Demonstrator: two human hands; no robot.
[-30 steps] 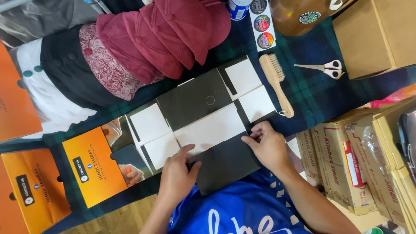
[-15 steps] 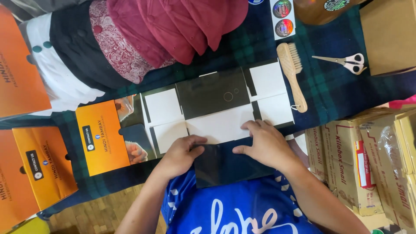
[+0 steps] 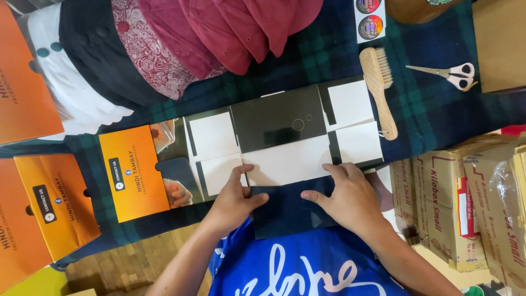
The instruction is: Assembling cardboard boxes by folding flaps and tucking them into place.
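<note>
Head view, one entry. Flat unfolded cardboard box blank, black outside with white inner panels and flaps [image 3: 285,140], lay on a dark blue-green plaid cloth [image 3: 433,115]; its near black panel ran toward the person's blue printed shirt [image 3: 301,268] and its lower edge was hidden there. Left hand [image 3: 233,200] lay palm down at the fold between white panel and black panel, fingers together and flat, thumb out on the black panel. Right hand [image 3: 348,197] pressed flat on the same fold, fingers slightly spread; neither hand grasped anything. Beyond the blank: a stack of folded maroon, black and white garments [image 3: 164,49], cut off at the top edge. Right of the blank: a wooden-handled bristle brush [image 3: 378,93], then white-handled scissors [image 3: 452,74]. Left: orange printed card sleeves [image 3: 134,172]. Brown cartons [image 3: 460,203] partly out of frame.
</note>
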